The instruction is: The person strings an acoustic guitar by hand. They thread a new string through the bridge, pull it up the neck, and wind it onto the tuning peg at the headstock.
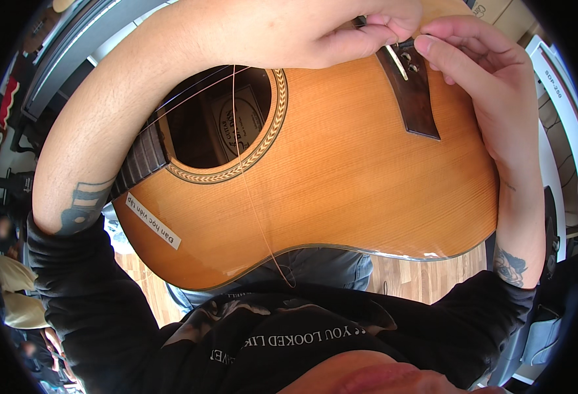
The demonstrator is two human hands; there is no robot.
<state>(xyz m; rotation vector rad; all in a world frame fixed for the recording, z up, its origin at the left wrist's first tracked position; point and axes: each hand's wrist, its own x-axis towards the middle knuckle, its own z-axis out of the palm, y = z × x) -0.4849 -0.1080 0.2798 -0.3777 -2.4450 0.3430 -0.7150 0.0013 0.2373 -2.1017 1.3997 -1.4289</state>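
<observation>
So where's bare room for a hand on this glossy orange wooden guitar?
Free: the guitar's top between the thin coppery string and dark wooden bridge. Crowded: the bridge's far end, with left hand, right hand and slim pale strip.

L grip (341, 44), R grip (484, 62) nr bridge (420, 108), loose string (238, 144) across acou. guitar (354, 177)

Guitar top (341, 177) of glossy, grained wood

I can't see all of the left hand (361, 29) from my end since the top edge crops it, and whatever's at its fingertips is too tiny to make out. It also blocks part of the bridge (422, 118). The copper string (243, 174) vanishes behind the left forearm (105, 111), which covers some soundhole (197, 125) too.
</observation>
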